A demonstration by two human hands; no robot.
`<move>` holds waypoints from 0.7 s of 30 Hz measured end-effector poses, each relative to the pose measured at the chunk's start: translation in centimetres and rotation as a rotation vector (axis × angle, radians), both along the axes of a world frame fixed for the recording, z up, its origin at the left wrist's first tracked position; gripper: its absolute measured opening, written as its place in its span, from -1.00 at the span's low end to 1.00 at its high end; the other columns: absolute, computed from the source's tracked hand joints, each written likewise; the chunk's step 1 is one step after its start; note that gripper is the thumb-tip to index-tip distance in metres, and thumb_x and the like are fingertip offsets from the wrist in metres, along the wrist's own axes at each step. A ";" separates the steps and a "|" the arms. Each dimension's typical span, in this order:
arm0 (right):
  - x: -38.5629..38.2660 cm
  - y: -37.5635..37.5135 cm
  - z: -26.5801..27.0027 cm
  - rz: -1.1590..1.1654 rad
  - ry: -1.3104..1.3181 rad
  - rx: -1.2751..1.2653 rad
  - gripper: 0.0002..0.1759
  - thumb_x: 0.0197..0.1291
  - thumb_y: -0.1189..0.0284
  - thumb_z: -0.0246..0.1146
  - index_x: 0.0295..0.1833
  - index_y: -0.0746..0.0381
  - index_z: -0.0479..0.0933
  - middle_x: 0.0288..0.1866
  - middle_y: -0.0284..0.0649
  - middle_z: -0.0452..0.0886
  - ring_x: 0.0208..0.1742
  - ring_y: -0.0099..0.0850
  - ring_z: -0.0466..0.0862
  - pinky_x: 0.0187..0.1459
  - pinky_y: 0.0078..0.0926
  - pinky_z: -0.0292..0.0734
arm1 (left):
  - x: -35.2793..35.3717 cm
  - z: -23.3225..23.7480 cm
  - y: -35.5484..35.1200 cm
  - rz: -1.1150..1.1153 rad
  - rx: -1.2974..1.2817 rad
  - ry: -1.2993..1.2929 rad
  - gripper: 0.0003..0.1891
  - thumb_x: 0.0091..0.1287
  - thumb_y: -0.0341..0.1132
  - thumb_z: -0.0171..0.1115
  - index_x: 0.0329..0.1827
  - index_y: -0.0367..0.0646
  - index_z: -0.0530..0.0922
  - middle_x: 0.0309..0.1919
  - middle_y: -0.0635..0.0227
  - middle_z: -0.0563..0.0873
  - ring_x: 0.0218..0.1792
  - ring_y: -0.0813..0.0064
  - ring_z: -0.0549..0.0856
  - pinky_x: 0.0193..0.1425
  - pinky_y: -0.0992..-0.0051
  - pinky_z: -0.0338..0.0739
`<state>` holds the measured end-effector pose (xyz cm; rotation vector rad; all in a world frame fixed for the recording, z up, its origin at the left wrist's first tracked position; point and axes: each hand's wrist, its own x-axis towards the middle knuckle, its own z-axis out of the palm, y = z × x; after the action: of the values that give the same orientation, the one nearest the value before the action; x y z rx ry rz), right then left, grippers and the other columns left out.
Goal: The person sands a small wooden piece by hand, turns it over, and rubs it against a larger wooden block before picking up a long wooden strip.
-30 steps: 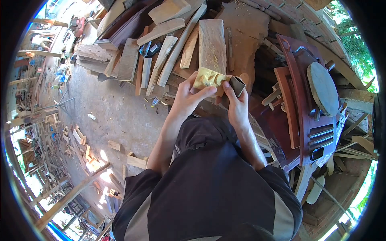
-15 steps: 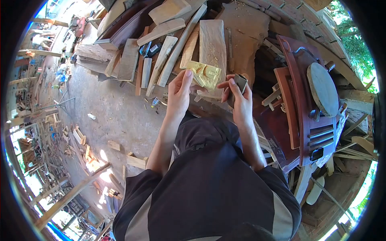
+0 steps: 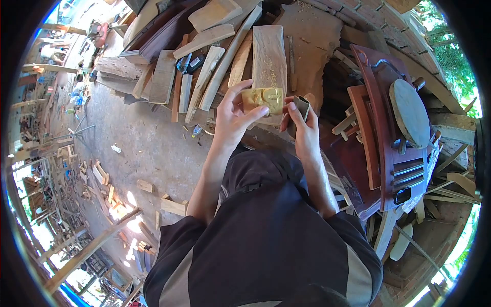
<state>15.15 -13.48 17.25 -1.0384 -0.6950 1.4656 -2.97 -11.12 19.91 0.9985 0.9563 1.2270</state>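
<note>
A small yellow carved block (image 3: 270, 98) is held by my left hand (image 3: 232, 115), with the thumb across its lower edge and the fingers behind its left side. My right hand (image 3: 305, 130) grips a folded dark greyish sheet (image 3: 300, 110), just right of the block. The sheet's grit or texture is too small to tell. Beyond both hands lies a pale wooden board (image 3: 268, 53) with shavings scattered on it.
Wood offcuts (image 3: 207, 71) and a blue-and-black tool (image 3: 190, 63) lie ahead to the left. Dark red furniture parts (image 3: 378, 123) with a round wooden disc (image 3: 410, 113) stand on the right. A small bottle (image 3: 197, 131) and wood pieces (image 3: 174, 206) are on the floor (image 3: 158, 153).
The yellow block has turned from a tilt to nearly level. My left thumb has moved from its upper left corner to its lower edge. The dark sheet has shifted slightly left with my right hand.
</note>
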 end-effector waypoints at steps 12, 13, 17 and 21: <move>-0.2 -0.2 0.5 0.020 -0.067 0.007 -0.63 0.36 0.43 0.46 0.14 0.38 0.55 -0.16 -0.25 0.71 -0.39 -0.60 0.60 -0.36 -0.60 0.55 | -0.5 -1.0 0.0 0.041 -0.130 0.109 -0.65 0.54 -0.34 0.32 0.27 -0.35 0.63 -0.11 0.42 0.75 -0.08 0.70 0.69 0.01 0.62 0.62; -0.2 -0.2 0.5 0.010 -0.057 0.008 -0.63 0.36 0.44 0.46 0.15 0.39 0.55 -0.15 -0.24 0.72 -0.39 -0.60 0.61 -0.36 -0.60 0.55 | -0.5 -1.1 0.0 0.049 -0.156 0.072 -0.66 0.56 -0.31 0.30 0.26 -0.35 0.64 -0.12 0.46 0.75 -0.10 0.72 0.68 0.03 0.62 0.63; -0.1 -0.2 0.1 -0.035 -0.052 0.003 -0.63 0.36 0.46 0.45 0.17 0.39 0.56 -0.12 -0.21 0.75 -0.39 -0.59 0.62 -0.35 -0.58 0.57 | -0.2 -0.4 -0.1 0.050 -0.169 0.006 -0.66 0.55 -0.34 0.31 0.26 -0.36 0.63 -0.09 0.40 0.78 -0.10 0.68 0.71 0.04 0.62 0.64; -0.3 0.0 0.1 -0.198 -0.050 0.028 -0.63 0.36 0.50 0.42 0.20 0.39 0.56 -0.03 -0.17 0.77 -0.39 -0.56 0.62 -0.28 -0.57 0.53 | -0.6 -0.7 -0.3 -0.099 -0.084 0.097 -0.56 0.48 -0.44 0.36 0.36 -0.41 0.52 0.01 0.19 0.80 -0.04 0.59 0.76 0.06 0.55 0.69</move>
<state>14.80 -13.49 17.34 -1.0934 -0.6277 1.2593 -3.52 -11.40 19.21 1.0343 1.0132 1.0559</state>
